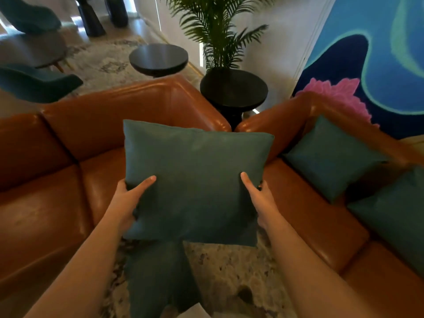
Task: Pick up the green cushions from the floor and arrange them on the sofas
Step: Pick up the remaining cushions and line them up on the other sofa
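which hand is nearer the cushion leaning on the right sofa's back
Right. The right hand grips the held cushion's right edge, on the side facing that leaning cushion; the left hand grips the opposite edge, farther away.

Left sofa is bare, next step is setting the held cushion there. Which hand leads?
Left, probably. The left hand grips the held cushion on the edge facing the bare left sofa; the right hand is on the far edge, beside the right sofa, which already has two cushions.

matt cloth cushion (195, 180), glossy leather sofa (46, 203)
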`<state>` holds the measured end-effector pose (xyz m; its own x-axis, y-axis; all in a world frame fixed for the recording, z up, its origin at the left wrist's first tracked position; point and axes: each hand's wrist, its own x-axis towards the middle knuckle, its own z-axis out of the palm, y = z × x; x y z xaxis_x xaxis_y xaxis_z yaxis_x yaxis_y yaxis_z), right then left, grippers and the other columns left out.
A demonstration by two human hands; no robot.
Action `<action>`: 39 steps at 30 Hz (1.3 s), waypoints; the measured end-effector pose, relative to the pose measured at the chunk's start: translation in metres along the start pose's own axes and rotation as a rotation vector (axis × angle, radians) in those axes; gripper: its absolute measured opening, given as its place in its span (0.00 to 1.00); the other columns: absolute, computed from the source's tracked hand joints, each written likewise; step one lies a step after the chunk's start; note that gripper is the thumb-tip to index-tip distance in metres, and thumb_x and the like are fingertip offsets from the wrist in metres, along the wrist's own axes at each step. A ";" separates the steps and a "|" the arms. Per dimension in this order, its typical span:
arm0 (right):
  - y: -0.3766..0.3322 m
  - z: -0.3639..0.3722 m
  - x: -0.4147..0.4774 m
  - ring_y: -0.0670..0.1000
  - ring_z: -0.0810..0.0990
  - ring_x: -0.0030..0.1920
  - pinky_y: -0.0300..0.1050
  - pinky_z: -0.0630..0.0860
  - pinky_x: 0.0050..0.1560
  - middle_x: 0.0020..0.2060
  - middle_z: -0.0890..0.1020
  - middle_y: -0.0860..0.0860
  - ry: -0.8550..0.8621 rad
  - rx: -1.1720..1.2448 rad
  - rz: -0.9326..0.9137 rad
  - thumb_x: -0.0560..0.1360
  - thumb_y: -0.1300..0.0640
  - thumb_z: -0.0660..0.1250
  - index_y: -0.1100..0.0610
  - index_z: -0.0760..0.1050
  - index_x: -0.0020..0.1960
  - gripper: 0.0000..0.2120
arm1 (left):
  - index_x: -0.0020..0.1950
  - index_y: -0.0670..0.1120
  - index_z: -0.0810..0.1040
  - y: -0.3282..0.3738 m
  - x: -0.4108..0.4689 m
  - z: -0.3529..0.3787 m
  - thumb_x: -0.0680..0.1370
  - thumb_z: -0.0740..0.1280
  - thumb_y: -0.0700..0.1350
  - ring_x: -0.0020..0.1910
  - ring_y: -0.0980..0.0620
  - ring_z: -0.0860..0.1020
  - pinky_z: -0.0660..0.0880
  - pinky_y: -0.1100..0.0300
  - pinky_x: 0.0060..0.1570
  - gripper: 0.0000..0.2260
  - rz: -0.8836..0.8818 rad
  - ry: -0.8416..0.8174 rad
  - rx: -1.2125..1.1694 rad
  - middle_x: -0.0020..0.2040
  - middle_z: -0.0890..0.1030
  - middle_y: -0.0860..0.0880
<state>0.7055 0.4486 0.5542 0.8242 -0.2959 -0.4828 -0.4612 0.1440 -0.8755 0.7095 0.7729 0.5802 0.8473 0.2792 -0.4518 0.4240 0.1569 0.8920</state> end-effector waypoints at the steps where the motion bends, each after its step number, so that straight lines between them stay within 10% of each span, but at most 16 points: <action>1: -0.005 0.002 -0.003 0.55 0.78 0.70 0.61 0.74 0.75 0.67 0.80 0.44 -0.010 -0.010 0.003 0.63 0.29 0.80 0.45 0.72 0.79 0.49 | 0.78 0.52 0.65 0.002 -0.001 -0.003 0.71 0.81 0.58 0.65 0.47 0.73 0.72 0.42 0.61 0.41 0.009 0.004 0.008 0.69 0.74 0.53; 4: -0.011 0.002 -0.004 0.54 0.80 0.68 0.60 0.76 0.73 0.67 0.82 0.45 -0.026 -0.019 -0.002 0.55 0.26 0.82 0.42 0.75 0.72 0.50 | 0.76 0.55 0.68 0.008 -0.010 -0.010 0.62 0.83 0.64 0.66 0.48 0.75 0.75 0.38 0.64 0.47 0.028 0.024 0.062 0.69 0.76 0.55; 7: -0.016 -0.003 0.000 0.51 0.82 0.62 0.53 0.78 0.66 0.62 0.84 0.44 -0.088 -0.012 -0.005 0.72 0.41 0.82 0.38 0.76 0.59 0.21 | 0.73 0.57 0.70 0.009 -0.010 -0.009 0.56 0.84 0.70 0.65 0.48 0.77 0.77 0.40 0.65 0.50 0.057 0.053 0.134 0.68 0.77 0.55; 10: -0.019 -0.016 0.011 0.45 0.81 0.55 0.49 0.77 0.56 0.57 0.83 0.39 -0.155 -0.018 0.024 0.78 0.49 0.79 0.38 0.75 0.55 0.15 | 0.73 0.54 0.70 0.011 -0.006 0.006 0.58 0.83 0.69 0.62 0.49 0.78 0.77 0.42 0.66 0.49 0.083 0.085 0.127 0.65 0.78 0.54; 15: -0.038 -0.045 0.053 0.49 0.80 0.62 0.57 0.73 0.68 0.62 0.82 0.43 -0.209 0.105 0.096 0.82 0.48 0.72 0.38 0.75 0.60 0.11 | 0.77 0.53 0.66 0.020 0.005 0.048 0.59 0.81 0.72 0.63 0.47 0.77 0.75 0.38 0.68 0.53 0.039 0.119 -0.023 0.64 0.77 0.53; 21: -0.076 -0.091 0.122 0.50 0.80 0.65 0.61 0.75 0.68 0.66 0.81 0.42 -0.267 0.072 0.123 0.70 0.35 0.79 0.38 0.68 0.77 0.38 | 0.83 0.60 0.60 0.029 0.017 0.130 0.68 0.76 0.68 0.62 0.49 0.75 0.74 0.43 0.67 0.48 0.043 0.102 -0.088 0.66 0.74 0.56; 25: -0.100 -0.118 0.159 0.47 0.81 0.60 0.60 0.76 0.65 0.61 0.82 0.39 -0.265 0.036 0.104 0.42 0.23 0.83 0.36 0.69 0.75 0.64 | 0.83 0.60 0.60 0.039 0.031 0.177 0.65 0.76 0.70 0.65 0.48 0.74 0.74 0.43 0.68 0.50 0.058 0.117 -0.026 0.69 0.73 0.55; 29: -0.143 -0.125 0.197 0.54 0.79 0.68 0.64 0.74 0.73 0.69 0.80 0.43 -0.210 -0.030 0.069 0.60 0.20 0.75 0.37 0.67 0.80 0.53 | 0.83 0.56 0.63 0.065 0.048 0.207 0.59 0.77 0.75 0.63 0.51 0.78 0.77 0.49 0.59 0.56 0.129 0.090 0.088 0.70 0.76 0.55; 33: -0.186 -0.112 0.246 0.58 0.82 0.65 0.61 0.78 0.70 0.68 0.83 0.51 -0.159 0.002 0.155 0.68 0.19 0.70 0.48 0.74 0.78 0.48 | 0.78 0.63 0.67 0.108 0.064 0.193 0.73 0.72 0.68 0.64 0.52 0.78 0.74 0.56 0.51 0.35 0.245 0.016 0.069 0.68 0.79 0.55; 36: -0.209 -0.099 0.256 0.56 0.83 0.56 0.55 0.79 0.56 0.55 0.86 0.53 -0.237 0.012 0.176 0.78 0.27 0.67 0.52 0.80 0.68 0.33 | 0.77 0.62 0.72 0.130 0.073 0.162 0.75 0.73 0.62 0.60 0.50 0.84 0.80 0.56 0.51 0.30 0.204 -0.016 0.122 0.66 0.84 0.53; 39: -0.222 -0.076 0.267 0.49 0.84 0.37 0.48 0.74 0.43 0.38 0.83 0.50 -0.414 -0.040 0.157 0.83 0.40 0.67 0.55 0.83 0.54 0.18 | 0.77 0.61 0.71 0.135 0.082 0.141 0.60 0.83 0.66 0.52 0.53 0.86 0.82 0.54 0.48 0.47 0.145 -0.001 0.167 0.61 0.86 0.53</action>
<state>1.0034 0.2661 0.6212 0.8014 0.1314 -0.5835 -0.5971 0.1181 -0.7935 0.8812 0.6836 0.6655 0.9035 0.2866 -0.3186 0.3447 -0.0444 0.9377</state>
